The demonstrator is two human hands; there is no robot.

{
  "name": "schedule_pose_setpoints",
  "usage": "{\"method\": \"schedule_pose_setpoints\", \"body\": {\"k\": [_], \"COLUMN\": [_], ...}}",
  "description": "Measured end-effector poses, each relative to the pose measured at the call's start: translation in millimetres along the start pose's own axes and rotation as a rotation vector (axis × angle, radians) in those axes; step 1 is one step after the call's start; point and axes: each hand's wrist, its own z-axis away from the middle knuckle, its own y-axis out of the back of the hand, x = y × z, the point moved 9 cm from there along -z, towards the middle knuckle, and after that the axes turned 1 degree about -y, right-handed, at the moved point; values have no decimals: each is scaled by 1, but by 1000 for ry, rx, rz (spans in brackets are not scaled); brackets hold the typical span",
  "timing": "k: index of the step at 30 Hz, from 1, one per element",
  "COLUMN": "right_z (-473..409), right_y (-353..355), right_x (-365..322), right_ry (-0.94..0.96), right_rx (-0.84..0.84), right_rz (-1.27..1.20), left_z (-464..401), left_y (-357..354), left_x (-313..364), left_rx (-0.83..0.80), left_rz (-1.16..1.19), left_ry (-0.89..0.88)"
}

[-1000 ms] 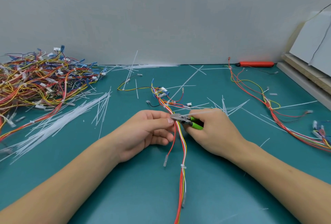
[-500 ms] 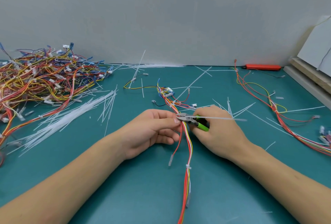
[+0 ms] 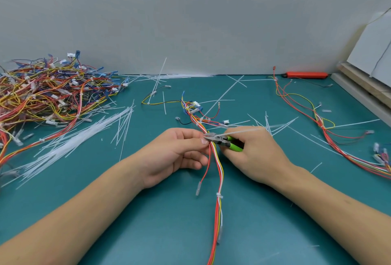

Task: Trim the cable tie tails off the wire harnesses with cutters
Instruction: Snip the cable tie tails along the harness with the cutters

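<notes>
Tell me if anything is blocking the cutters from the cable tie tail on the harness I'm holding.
Nothing visible. The cutters in the right hand already meet the harness beside the left hand, where the tail starts.

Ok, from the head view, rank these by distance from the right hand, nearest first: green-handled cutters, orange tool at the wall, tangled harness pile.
1. green-handled cutters: held in the right hand.
2. orange tool: back right, against the wall.
3. harness pile: far left, beyond the left hand.
</notes>
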Motion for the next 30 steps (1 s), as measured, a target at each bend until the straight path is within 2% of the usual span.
{"method": "schedule_pose_setpoints", "body": {"k": [11,18,30], "right_z": [2,0,-1], "right_y": [-2,2,1], "right_x": [7,1,-3], "right_ry": [-47,53,56], "right_rx": [-21,75,34], "right_rz": [45,85,35], "left_z": [1,1,0], "left_y": [-2,-1,-1], "left_x": [2,1,1], "left_rx": [-9,2,5], "left_rz": [-9,-14,-21], "left_ry": [-4,-2,-16]}}
